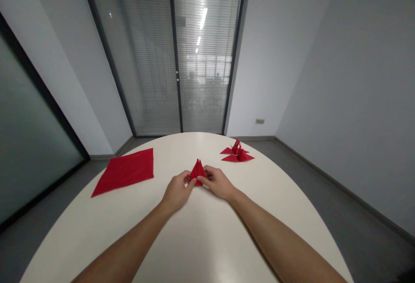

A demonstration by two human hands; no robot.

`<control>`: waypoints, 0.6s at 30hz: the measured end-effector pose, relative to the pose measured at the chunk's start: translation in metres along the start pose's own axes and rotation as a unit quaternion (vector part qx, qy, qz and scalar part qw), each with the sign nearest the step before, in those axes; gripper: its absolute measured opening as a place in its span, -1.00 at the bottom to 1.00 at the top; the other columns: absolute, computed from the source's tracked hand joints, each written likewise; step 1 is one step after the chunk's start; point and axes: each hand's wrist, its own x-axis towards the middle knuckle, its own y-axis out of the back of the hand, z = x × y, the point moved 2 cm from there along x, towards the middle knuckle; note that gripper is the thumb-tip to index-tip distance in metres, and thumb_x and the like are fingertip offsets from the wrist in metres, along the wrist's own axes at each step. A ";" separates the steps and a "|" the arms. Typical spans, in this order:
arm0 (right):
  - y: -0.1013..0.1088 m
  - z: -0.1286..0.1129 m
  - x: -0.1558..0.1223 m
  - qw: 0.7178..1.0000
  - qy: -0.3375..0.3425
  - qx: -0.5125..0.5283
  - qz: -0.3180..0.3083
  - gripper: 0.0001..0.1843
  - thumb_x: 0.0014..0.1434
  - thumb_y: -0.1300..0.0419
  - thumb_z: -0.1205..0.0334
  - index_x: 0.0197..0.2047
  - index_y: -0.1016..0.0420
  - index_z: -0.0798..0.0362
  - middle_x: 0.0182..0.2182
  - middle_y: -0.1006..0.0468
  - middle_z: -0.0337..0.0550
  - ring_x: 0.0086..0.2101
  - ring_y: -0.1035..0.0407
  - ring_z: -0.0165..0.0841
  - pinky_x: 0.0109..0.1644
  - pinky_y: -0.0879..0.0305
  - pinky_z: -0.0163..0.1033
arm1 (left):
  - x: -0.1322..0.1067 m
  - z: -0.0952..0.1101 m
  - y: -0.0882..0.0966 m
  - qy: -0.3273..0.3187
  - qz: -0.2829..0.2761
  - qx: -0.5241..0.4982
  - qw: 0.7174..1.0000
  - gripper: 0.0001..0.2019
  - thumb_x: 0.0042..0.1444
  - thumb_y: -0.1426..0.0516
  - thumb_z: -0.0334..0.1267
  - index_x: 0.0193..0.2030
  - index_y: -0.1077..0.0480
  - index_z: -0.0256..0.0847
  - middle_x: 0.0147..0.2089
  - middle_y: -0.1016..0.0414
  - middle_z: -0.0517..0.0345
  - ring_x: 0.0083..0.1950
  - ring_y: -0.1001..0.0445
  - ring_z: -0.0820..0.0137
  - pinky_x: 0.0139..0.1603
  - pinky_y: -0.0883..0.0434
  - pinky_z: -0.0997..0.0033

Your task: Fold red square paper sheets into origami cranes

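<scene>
A piece of red folded paper (198, 170) stands between my hands near the middle of the table, its two narrow points facing away from me. My left hand (177, 191) grips its left side, thumb at the lower edge. From the right, my right hand (218, 182) pinches it, with the thumb laid across its lower front. Some of the fingertips are hidden behind the paper. Beyond my right hand rest two red folded paper cranes (240, 156), one behind the other, with wings spread.
A red sheet (129, 169), flat with slight creases, lies at the left of the round-edged white table (191, 239). Past the far edge are glass panels with blinds (207, 92). Grey walls stand on both sides, with a wall socket (260, 121) low at the right.
</scene>
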 end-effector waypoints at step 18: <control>0.000 -0.011 -0.003 0.998 0.029 0.045 0.036 -0.56 0.22 -0.24 0.20 0.09 -0.15 -0.05 -0.26 -0.48 -0.24 -0.35 -0.39 -0.39 -0.25 -0.34 -0.24 | 0.001 0.001 0.001 -0.002 0.016 -0.029 0.999 -0.82 0.16 -0.14 -0.24 -0.14 -0.49 -0.20 -0.16 -0.64 0.06 -0.14 -0.57 0.26 -0.01 -0.43 0.30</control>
